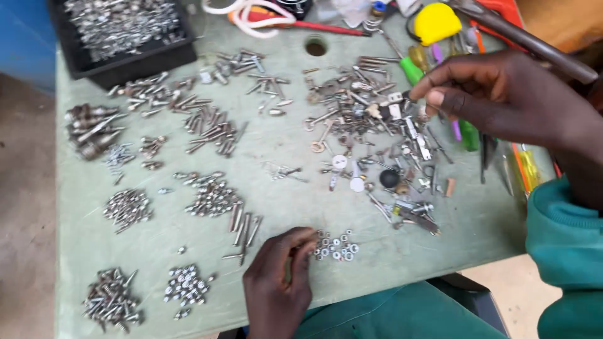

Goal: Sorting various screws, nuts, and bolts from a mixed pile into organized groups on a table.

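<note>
Pale green and scuffed, the worktable (pixel 282 188) fills most of the frame, strewn with sorted metal hardware; at the bottom centre the left hand (pixel 276 289) rests on its near edge, fingers curled together with the tips touching a small cluster of silver nuts (pixel 336 246), though whether anything is pinched between them cannot be told; just left of that hand lies another pile of nuts (pixel 186 285), and at the lower left a heap of screws (pixel 112 300); a few long bolts (pixel 244 229) lie just above the hand; further up, in the right half, the right hand (pixel 502 97) hovers over a jumbled heap of mixed parts (pixel 370 138), thumb and forefinger drawn together at the heap's upper right edge, what they grip too small to tell; a green-handled screwdriver (pixel 468 133) lies partly under that hand; at the upper left corner a black tray (pixel 125 59) holds more screws; a yellow tape measure (pixel 435 22) sits at the top right.
</note>
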